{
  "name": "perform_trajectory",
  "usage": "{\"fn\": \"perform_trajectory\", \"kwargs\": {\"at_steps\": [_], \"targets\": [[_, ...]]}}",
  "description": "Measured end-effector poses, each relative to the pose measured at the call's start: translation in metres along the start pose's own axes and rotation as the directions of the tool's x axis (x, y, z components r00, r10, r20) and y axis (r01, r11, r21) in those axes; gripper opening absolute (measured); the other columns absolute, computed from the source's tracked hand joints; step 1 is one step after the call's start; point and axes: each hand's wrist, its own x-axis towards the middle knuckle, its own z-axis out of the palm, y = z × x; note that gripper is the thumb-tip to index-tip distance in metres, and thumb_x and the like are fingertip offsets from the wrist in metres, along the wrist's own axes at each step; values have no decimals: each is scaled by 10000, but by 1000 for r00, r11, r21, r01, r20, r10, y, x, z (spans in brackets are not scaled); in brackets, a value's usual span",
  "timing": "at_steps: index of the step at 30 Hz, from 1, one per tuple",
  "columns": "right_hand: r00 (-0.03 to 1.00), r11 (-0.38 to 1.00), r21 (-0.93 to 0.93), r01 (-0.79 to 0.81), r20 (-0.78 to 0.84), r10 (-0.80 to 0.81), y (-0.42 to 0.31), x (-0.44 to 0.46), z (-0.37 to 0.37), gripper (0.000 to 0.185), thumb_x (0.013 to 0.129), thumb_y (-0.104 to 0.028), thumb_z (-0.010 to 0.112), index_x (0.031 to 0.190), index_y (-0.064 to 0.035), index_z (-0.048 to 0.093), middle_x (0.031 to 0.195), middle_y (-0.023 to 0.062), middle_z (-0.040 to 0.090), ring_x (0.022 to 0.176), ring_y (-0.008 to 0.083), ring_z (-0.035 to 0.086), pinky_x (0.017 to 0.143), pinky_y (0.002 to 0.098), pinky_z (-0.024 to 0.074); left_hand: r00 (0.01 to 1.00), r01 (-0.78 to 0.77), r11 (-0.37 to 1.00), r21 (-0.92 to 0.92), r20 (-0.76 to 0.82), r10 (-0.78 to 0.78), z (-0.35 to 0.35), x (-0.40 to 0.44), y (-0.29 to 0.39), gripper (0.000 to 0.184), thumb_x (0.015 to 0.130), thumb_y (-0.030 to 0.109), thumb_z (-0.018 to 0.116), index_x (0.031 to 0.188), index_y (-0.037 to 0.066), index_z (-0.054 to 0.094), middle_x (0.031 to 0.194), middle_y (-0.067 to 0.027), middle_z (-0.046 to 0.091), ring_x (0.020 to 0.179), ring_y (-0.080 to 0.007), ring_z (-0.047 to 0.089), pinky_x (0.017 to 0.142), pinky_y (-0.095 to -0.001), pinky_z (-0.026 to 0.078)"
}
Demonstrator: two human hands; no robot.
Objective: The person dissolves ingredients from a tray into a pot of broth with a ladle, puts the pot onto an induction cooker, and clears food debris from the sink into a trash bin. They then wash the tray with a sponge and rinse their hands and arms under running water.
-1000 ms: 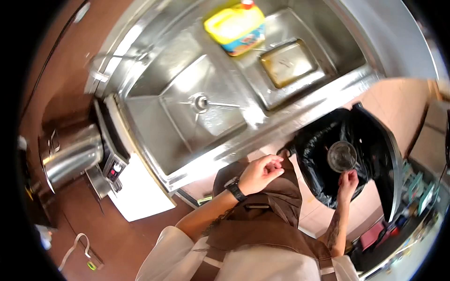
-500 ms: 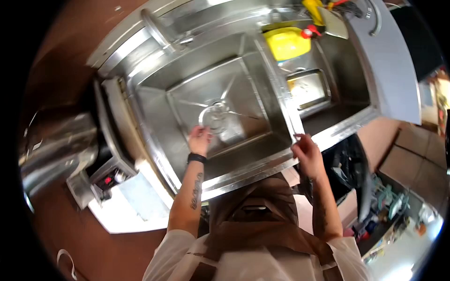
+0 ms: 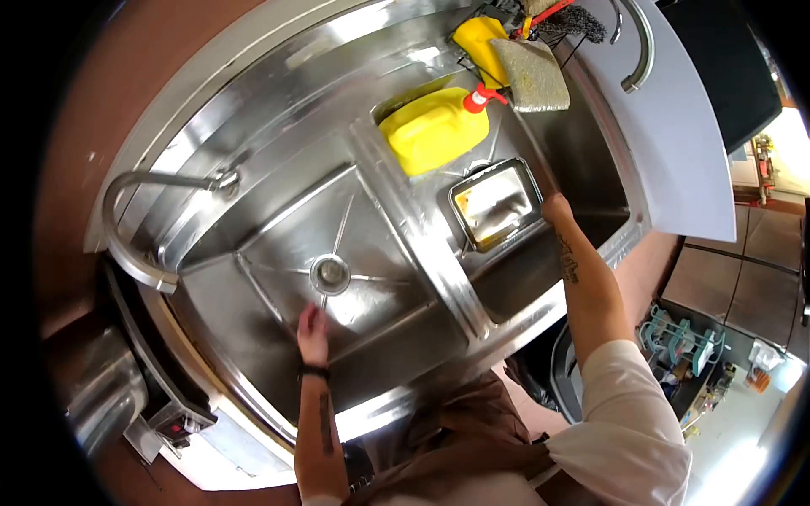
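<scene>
My left hand [image 3: 313, 334] is low in the left sink basin [image 3: 245, 325], just below the round drain [image 3: 330, 275]. Its fingers are loosely bent and somewhat blurred, and nothing shows in them. My right hand [image 3: 556, 208] reaches into the right basin, at the right edge of a rectangular metal tray [image 3: 496, 207]. Its fingers point away from me and are hidden, so a grip on the rim cannot be made out. Yellowish residue and some liquid show in the tray. Behind the tray lies a yellow jug [image 3: 434, 131] with a red pump top [image 3: 478, 98].
A curved faucet [image 3: 126, 244] reaches over the left basin's corner. A scrub pad [image 3: 531, 76], a yellow container [image 3: 481, 46] and a dark wire scrubber [image 3: 576, 24] crowd the back right. A second spout [image 3: 645, 51] stands by the white panel [image 3: 688, 143]. A metal divider [image 3: 422, 244] separates the basins.
My right hand has moved from the sink's front edge into the right basin beside the tray. My left hand stays near the drain. The view has shifted toward the right basin.
</scene>
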Motion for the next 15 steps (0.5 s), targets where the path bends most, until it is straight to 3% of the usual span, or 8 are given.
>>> {"fn": "perform_trajectory", "kwargs": {"at_steps": [2,3,4,6,7,9,12,15], "targets": [[956,958,-4,286,74,-285,35,84,64,365,828,-227,578,1073,30,664,1093,266,665,1039,384,654,915,441,519,999,27,996,80,-49,-23,13,-39,35,263,944,121,652,1185,19,630,960,5,620,795,-65,534,682,-218,433],[901,907,1,421,114,-418,47,108,83,354,822,-235,586,1060,10,679,1082,254,672,1029,373,660,906,437,522,998,53,989,135,20,-57,2,-51,29,301,961,176,638,1242,69,623,1098,-16,652,991,-118,611,806,-261,496],[905,921,85,381,167,-390,40,104,66,338,814,-245,594,1036,-8,690,1050,245,679,1008,370,666,891,438,526,1000,6,996,89,4,-6,2,-61,17,292,952,182,651,1216,57,640,1083,-24,668,984,-121,618,810,-256,490],[893,931,243,274,294,-339,14,71,7,306,798,-264,611,987,-46,713,987,227,693,966,362,678,863,439,534,992,123,980,155,-20,-121,20,-88,43,297,941,198,668,1193,41,651,1086,-34,679,993,-120,616,812,-256,488],[894,929,115,351,255,-369,14,77,10,289,770,-289,636,927,-60,717,927,211,701,916,383,681,834,444,545,992,128,981,149,-39,-123,27,-96,42,297,935,179,672,1189,26,648,1063,-33,677,963,-113,610,810,-246,480],[871,908,133,396,259,-418,19,79,8,298,760,-262,643,939,-31,701,905,230,688,888,402,673,815,454,541,992,118,984,131,-70,-109,41,-107,44,296,924,140,681,1180,-3,640,1015,-30,673,904,-100,597,805,-226,464],[854,878,126,462,202,-479,12,70,-17,308,770,-249,625,967,-18,679,906,256,675,895,433,655,818,478,531,994,101,985,138,-47,-95,65,-120,57,297,916,135,685,1173,-9,643,1039,-48,681,958,-123,615,855,-250,473],[862,870,80,487,117,-493,23,64,-30,312,784,-243,603,989,-16,660,916,273,667,909,460,637,824,507,520,999,-39,959,280,41,29,65,-135,67,300,913,100,678,1182,-24,632,1098,-84,683,1008,-148,622,894,-283,482]]}}
